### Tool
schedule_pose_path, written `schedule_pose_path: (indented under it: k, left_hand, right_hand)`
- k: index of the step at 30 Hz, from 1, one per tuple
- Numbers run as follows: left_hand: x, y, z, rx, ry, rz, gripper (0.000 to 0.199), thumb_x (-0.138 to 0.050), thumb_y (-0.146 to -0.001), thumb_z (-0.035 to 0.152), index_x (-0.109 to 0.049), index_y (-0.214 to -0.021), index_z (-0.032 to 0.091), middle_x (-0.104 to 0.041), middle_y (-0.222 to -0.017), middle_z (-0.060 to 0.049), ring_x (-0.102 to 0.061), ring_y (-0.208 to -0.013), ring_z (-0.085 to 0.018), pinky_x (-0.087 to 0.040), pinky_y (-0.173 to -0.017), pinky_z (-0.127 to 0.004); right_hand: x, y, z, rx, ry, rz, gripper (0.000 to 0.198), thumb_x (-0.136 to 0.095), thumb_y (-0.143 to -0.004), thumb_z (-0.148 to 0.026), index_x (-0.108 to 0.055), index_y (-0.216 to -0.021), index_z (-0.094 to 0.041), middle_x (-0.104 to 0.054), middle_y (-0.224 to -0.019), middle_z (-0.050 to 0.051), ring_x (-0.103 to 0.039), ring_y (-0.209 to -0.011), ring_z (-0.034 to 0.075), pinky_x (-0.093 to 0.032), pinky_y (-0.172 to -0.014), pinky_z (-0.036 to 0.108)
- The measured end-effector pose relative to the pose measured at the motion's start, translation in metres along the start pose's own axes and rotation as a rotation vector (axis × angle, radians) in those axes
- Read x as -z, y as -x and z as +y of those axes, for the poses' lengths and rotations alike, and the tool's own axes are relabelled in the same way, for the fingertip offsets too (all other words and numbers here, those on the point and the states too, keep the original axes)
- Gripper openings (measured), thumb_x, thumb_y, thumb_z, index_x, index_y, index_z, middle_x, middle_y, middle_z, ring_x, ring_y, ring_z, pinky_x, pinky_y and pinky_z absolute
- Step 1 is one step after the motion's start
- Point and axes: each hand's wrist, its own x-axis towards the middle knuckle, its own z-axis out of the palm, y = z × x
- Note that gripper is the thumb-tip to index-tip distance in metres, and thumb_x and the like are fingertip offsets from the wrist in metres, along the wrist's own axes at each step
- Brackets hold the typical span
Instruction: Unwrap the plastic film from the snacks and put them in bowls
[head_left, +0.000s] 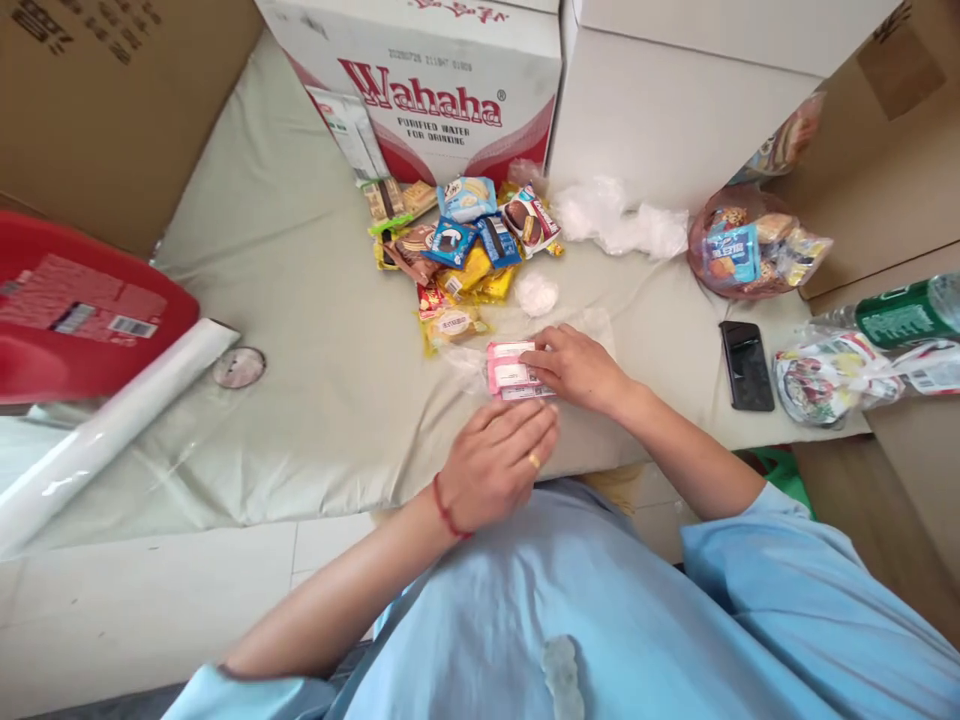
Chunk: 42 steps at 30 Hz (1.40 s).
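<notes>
A small pink-and-white packet point(506, 371) lies near the table's front edge on a sheet of clear plastic point(596, 328). My right hand point(581, 368) grips its right side, with curled fingers on top. Just in front of the packet is my left hand point(496, 462), fingers stretched out and side by side, a ring on one of them. Whether its fingertips touch the packet's near edge I cannot tell. Beyond the packet is a heap of wrapped snacks point(466, 258), with a crumpled ball of clear plastic point(536, 294) beside it.
A Wahaha carton point(442, 140) and a white box point(660, 100) stand at the back. Crumpled plastic point(615, 215), a bag of snacks point(750, 245), a phone point(747, 366) and a bottle point(907, 312) are on the right. At left are a red container point(90, 310) and a white roll point(112, 435).
</notes>
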Motion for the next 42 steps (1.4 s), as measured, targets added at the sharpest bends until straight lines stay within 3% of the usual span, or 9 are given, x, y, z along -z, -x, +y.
schedule_pose_path:
  k: [4, 6, 12, 17, 25, 29, 32, 36, 42]
  left_hand:
    - [-0.044, -0.001, -0.032, 0.414, -0.062, -0.089, 0.043, -0.043, -0.1, 0.019, -0.065, -0.136, 0.022, -0.071, -0.136, -0.014, -0.064, -0.125, -0.03, -0.041, -0.102, -0.05]
    - [-0.052, 0.002, -0.046, 0.488, -0.068, -0.111, 0.043, -0.046, -0.098, 0.02, -0.065, -0.137, 0.023, -0.07, -0.139, -0.014, -0.063, -0.122, -0.032, -0.04, -0.1, -0.051]
    - [-0.047, 0.0, -0.042, 0.491, -0.135, -0.15, 0.041, -0.048, -0.099, 0.018, -0.067, -0.134, 0.026, -0.07, -0.138, -0.01, -0.057, -0.125, -0.033, -0.037, -0.097, -0.051]
    - [-0.048, -0.009, -0.032, 0.495, -0.184, -0.153, 0.04, -0.051, -0.097, 0.015, -0.07, -0.131, 0.027, -0.072, -0.13, -0.012, -0.056, -0.127, -0.034, -0.033, -0.1, -0.053]
    - [-0.053, -0.013, -0.03, 0.463, -0.188, -0.085, 0.032, -0.053, -0.095, 0.013, -0.074, -0.117, 0.025, -0.073, -0.126, -0.012, -0.053, -0.134, -0.033, -0.031, -0.107, -0.055]
    - [-0.052, -0.01, -0.029, 0.474, -0.164, -0.065, 0.033, -0.054, -0.096, 0.012, -0.074, -0.116, 0.029, -0.075, -0.118, -0.009, -0.055, -0.133, -0.032, -0.028, -0.11, -0.056]
    - [-0.053, -0.007, -0.026, 0.479, -0.156, -0.05, 0.034, -0.053, -0.097, 0.013, -0.074, -0.117, 0.03, -0.076, -0.119, -0.008, -0.056, -0.133, -0.032, -0.028, -0.108, -0.056]
    - [-0.057, 0.0, -0.024, 0.497, -0.155, -0.012, 0.036, -0.054, -0.098, 0.014, -0.073, -0.121, 0.033, -0.076, -0.124, -0.007, -0.055, -0.13, -0.032, -0.03, -0.101, -0.054]
    - [-0.064, 0.02, -0.036, 0.549, -0.026, 0.069, 0.024, -0.059, -0.094, 0.018, -0.078, -0.104, 0.028, -0.073, -0.127, -0.008, -0.054, -0.121, -0.032, -0.041, -0.099, -0.053]
  right_hand:
    - [0.01, -0.004, 0.011, 0.058, -0.073, -0.025, 0.028, -0.056, -0.101, -0.027, -0.078, -0.118, -0.022, -0.07, -0.114, 0.011, -0.053, -0.096, 0.025, -0.041, -0.089, 0.038]
    - [0.014, -0.015, 0.02, 0.046, -0.089, -0.006, 0.03, -0.053, -0.102, -0.027, -0.078, -0.117, -0.019, -0.072, -0.11, 0.012, -0.055, -0.094, 0.025, -0.041, -0.092, 0.039]
    - [0.013, -0.072, 0.039, -0.101, -0.012, -0.013, 0.05, -0.068, -0.09, -0.033, -0.066, -0.138, -0.016, -0.073, -0.119, 0.013, -0.054, -0.109, 0.032, -0.039, -0.093, 0.039]
    - [0.011, -0.091, 0.045, -0.079, -0.022, -0.156, 0.032, -0.07, -0.087, -0.03, -0.079, -0.117, -0.026, -0.073, -0.095, 0.006, -0.053, -0.099, 0.027, -0.035, -0.088, 0.036]
    - [0.013, -0.083, 0.051, 0.05, -0.112, -0.038, 0.021, -0.073, -0.088, -0.037, -0.084, -0.103, -0.028, -0.066, -0.115, 0.009, -0.048, -0.11, 0.03, -0.034, -0.093, 0.042]
    - [0.021, -0.078, 0.046, 0.236, -0.127, 0.115, 0.018, -0.068, -0.093, -0.037, -0.082, -0.095, -0.025, -0.061, -0.133, 0.009, -0.043, -0.125, 0.032, -0.033, -0.101, 0.046]
    - [0.029, -0.065, 0.032, 0.327, -0.056, 0.108, 0.023, -0.058, -0.1, -0.034, -0.078, -0.098, -0.022, -0.063, -0.128, 0.009, -0.052, -0.112, 0.026, -0.039, -0.092, 0.039]
    - [0.026, -0.035, 0.002, 0.219, 0.163, 0.0, 0.029, -0.044, -0.107, -0.029, -0.072, -0.107, -0.022, -0.067, -0.107, 0.007, -0.054, -0.081, 0.018, -0.03, -0.064, 0.029]
    - [-0.015, 0.005, -0.026, 0.138, 0.227, -0.006, 0.034, -0.041, -0.11, -0.028, -0.064, -0.135, -0.026, -0.069, -0.099, 0.006, -0.057, -0.081, 0.017, -0.025, -0.058, 0.03]
